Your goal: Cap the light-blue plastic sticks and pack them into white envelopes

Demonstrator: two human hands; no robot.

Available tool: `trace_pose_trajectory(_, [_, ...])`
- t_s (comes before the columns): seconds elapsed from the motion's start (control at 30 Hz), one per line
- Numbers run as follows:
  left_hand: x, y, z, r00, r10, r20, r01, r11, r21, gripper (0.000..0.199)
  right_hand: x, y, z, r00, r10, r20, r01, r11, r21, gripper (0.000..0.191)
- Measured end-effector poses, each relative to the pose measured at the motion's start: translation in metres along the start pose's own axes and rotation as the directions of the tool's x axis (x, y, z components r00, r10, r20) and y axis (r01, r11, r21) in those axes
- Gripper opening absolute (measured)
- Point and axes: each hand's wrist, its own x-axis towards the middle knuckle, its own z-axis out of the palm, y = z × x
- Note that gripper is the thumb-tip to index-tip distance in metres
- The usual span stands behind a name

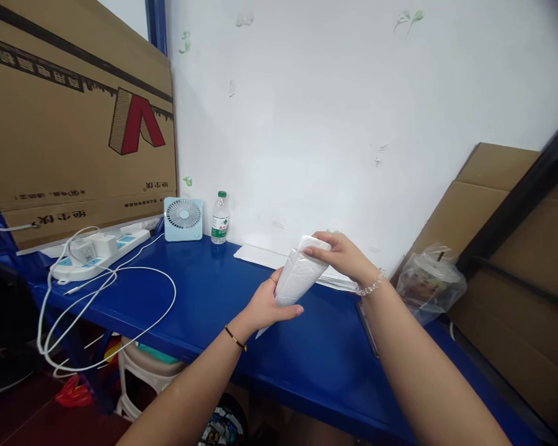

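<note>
A white, wrinkled, folded packet (300,275) is held tilted above the blue table (204,291). My left hand (272,301) grips its lower left side, with the thumb stretched across its lower end. My right hand (337,253) pinches the top right corner between thumb and fingers. Behind the packet, flat white sheets (260,254) lie along the wall side of the table, partly hidden by the hands. What the packet is made of or contains cannot be told.
A white power strip (132,241) with looping cables sits left, near a light blue fan (183,219) and a water bottle (220,220). At right are a bagged drink cup (430,279) and a dark flat device (367,328). Cardboard stands on both sides.
</note>
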Motion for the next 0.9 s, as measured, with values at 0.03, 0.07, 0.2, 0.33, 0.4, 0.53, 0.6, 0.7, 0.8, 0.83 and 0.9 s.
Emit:
trace_pose_trajectory(0.03, [0.001,0.002,0.002,0.999,-0.028,-0.032,0.03,0.998,0.064,0.063,0.001,-0.001,0.003,0.997,-0.021,-0.074,0.018,0.999,-0.052,0.032])
trace_pose_trajectory(0.07, [0.002,0.004,0.002,0.997,-0.051,-0.056,0.056,0.994,0.098,0.054,0.002,-0.001,0.005,0.981,-0.069,-0.184,0.047,0.992,-0.118,0.033])
trace_pose_trajectory(0.2, [0.008,0.0,-0.005,0.994,-0.092,-0.058,0.09,0.995,-0.031,0.044,-0.004,-0.001,0.007,0.776,-0.43,-0.461,0.202,0.862,-0.464,0.043])
trace_pose_trajectory(0.33, [0.016,-0.013,-0.018,0.981,-0.188,0.054,0.195,0.959,-0.205,0.042,-0.011,-0.003,0.013,0.887,-0.452,-0.09,0.278,0.682,-0.677,0.052])
trace_pose_trajectory(0.4, [0.024,-0.018,-0.022,0.963,-0.243,0.116,0.263,0.94,-0.216,0.039,-0.008,-0.004,0.017,0.955,-0.282,0.088,0.262,0.674,-0.691,0.042])
trace_pose_trajectory(0.53, [0.044,-0.023,-0.031,0.942,-0.237,0.237,0.309,0.89,-0.337,0.053,0.001,0.008,0.001,1.0,0.0,0.022,0.016,0.709,-0.705,0.047])
trace_pose_trajectory(0.6, [0.055,-0.03,-0.041,0.961,-0.204,0.184,0.265,0.865,-0.427,0.059,0.002,0.029,-0.02,0.973,0.106,-0.205,-0.215,0.738,-0.64,0.049])
trace_pose_trajectory(0.7, [0.067,-0.054,-0.06,0.947,-0.303,-0.105,0.238,0.884,-0.403,0.052,-0.004,0.079,-0.055,0.803,0.324,-0.499,-0.53,0.772,-0.351,0.053])
trace_pose_trajectory(0.8, [0.07,-0.082,-0.073,0.805,-0.515,-0.296,0.399,0.838,-0.372,0.045,-0.018,0.133,-0.073,0.559,0.575,-0.597,-0.796,0.575,-0.191,0.053])
trace_pose_trajectory(0.83, [0.07,-0.089,-0.074,0.76,-0.562,-0.326,0.427,0.81,-0.402,0.042,-0.024,0.148,-0.074,0.52,0.605,-0.602,-0.83,0.524,-0.191,0.05])
trace_pose_trajectory(0.9, [0.07,-0.097,-0.074,0.702,-0.628,-0.337,0.426,0.749,-0.508,0.036,-0.034,0.169,-0.07,0.477,0.628,-0.614,-0.866,0.455,-0.207,0.041])
